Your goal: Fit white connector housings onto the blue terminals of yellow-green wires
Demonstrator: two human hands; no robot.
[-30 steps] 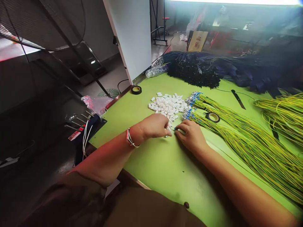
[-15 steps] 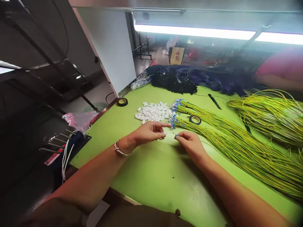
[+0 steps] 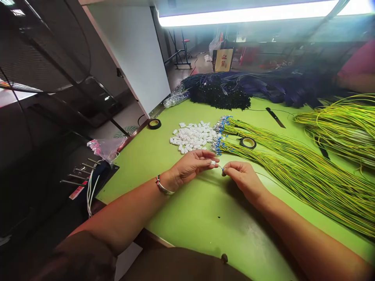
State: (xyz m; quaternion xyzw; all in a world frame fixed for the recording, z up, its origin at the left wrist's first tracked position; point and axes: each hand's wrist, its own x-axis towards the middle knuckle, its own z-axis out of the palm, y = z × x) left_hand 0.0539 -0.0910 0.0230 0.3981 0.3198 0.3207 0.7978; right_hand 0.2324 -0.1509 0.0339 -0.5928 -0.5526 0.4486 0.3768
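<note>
1. Left hand [image 3: 190, 167]'s pinching a small, white, plastic-looking block [image 3: 213, 162] over the green tabletop [image 3: 187, 218].
2. Right hand [image 3: 245, 178]'s got a thin, blue-collared wire end [image 3: 223, 169] pinched, metal tip aimed at that block; can't tell if they touch.
3. More loose white blocks [image 3: 193, 136] are heaped just beyond.

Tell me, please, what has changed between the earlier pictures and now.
The left hand has drawn back from the near edge of the white pile, bringing a white piece close to the wire end. The right hand still pinches that wire; the pile and tape rolls stay put.
</note>
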